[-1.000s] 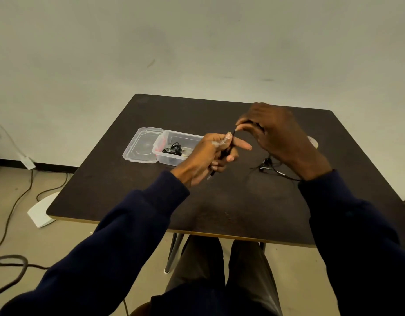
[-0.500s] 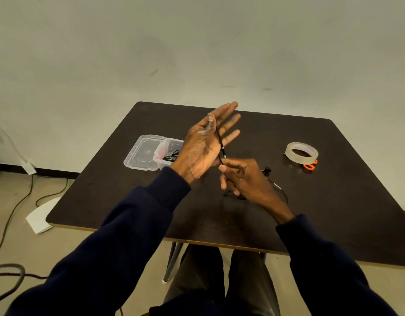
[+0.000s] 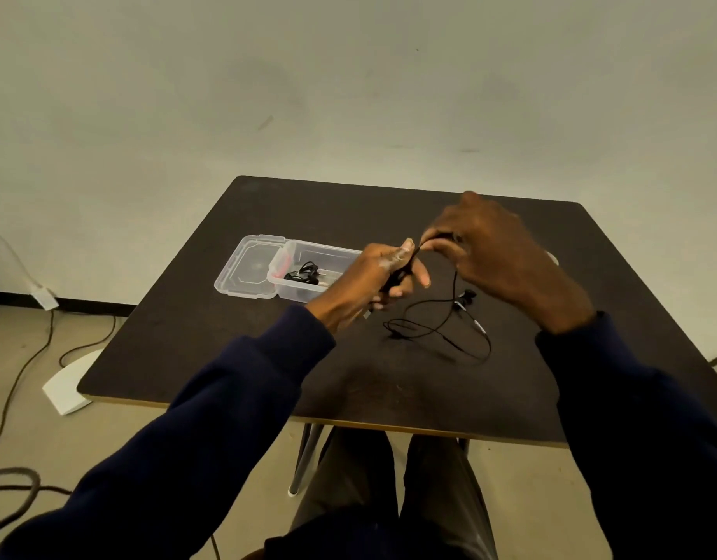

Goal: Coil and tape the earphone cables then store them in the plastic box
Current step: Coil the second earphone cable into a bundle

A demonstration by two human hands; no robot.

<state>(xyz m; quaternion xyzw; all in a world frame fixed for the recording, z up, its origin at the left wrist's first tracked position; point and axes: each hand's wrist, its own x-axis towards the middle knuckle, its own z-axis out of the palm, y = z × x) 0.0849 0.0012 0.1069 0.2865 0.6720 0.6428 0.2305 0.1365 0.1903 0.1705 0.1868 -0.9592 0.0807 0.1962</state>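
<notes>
We hold the earphone cable (image 3: 456,282) w/ both hands: L hand (image 3: 383,272) curls round it, R hand (image 3: 484,252) pinches it; rest lies on table (image 3: 227,337).

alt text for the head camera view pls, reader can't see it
Seen from above, a person's left hand grips a black earphone cable while the right hand pinches its strand beside it, over a dark table. The cable's loose end lies on the table; an open plastic box holds another black bundle, lid alongside.

L grip (image 3: 373,276) & R grip (image 3: 494,252) raised, close, both pinching cable (image 3: 456,282).
</notes>
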